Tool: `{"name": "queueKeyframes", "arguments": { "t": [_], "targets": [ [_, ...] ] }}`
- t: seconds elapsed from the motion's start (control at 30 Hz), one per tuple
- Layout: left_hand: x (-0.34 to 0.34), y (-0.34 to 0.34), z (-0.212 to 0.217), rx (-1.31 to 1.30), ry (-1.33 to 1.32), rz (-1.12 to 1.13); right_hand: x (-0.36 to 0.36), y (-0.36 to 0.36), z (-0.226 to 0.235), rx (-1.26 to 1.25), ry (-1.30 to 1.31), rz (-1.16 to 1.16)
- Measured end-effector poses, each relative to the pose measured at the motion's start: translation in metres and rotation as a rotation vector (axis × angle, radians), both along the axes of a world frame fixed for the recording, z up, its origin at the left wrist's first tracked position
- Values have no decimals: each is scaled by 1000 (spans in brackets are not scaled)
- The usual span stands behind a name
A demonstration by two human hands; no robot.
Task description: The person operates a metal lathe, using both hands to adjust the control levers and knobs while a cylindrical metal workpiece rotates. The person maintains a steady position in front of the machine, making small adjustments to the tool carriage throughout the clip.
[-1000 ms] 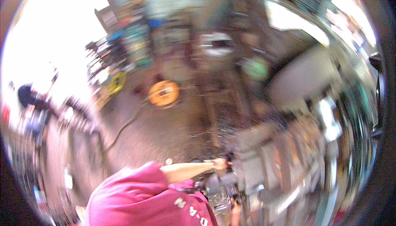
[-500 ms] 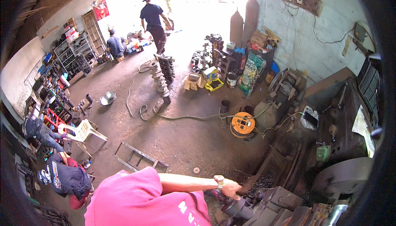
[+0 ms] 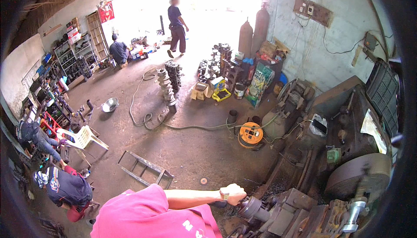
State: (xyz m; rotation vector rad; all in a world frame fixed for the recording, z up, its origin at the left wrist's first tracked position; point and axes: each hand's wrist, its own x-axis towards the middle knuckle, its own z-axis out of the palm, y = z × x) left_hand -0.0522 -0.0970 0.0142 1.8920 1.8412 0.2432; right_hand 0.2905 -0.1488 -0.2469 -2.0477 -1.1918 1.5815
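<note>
My left hand (image 3: 233, 193), at the end of a bare forearm with a gold-coloured watch (image 3: 224, 193) on the wrist, is closed with the fingers curled under. What lies inside the fist is hidden. Right beside it is a round, dark metal part (image 3: 252, 207) of a greasy machine (image 3: 295, 205). Farther right on that machine lies a shiny metal shaft (image 3: 354, 217), below a large dark drum (image 3: 360, 177). My right hand does not show. A pink shirt covers my shoulder at the bottom.
A metal frame (image 3: 145, 169) lies on the floor, near an orange cable reel (image 3: 250, 134) with a trailing hose. A crankshaft (image 3: 165, 88) stands beyond. Two people work at left by a plastic chair (image 3: 82, 138); another crouches and one stands (image 3: 176, 27) farther back.
My left hand has shifted slightly left and up, away from the round metal part. The standing person has turned and moved right. A dark blur now shows beside the drum.
</note>
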Motion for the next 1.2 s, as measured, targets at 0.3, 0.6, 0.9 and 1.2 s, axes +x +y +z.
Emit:
{"name": "queueKeyframes", "arguments": {
  "t": [0.3,0.6,0.9,1.2],
  "targets": [
    [2,2,13,-6,64,54,37,-43,-25,-3,-59,-21],
    [1,4,20,-40,68,51,32,-16,-19,-353,476,-282],
    [3,17,27,-164,105,80,-4,-17,76,-217,-29,-280],
    [0,45,18,-319,213,-141,-12,-10,120,-110,-205,-256]
  ]
}}
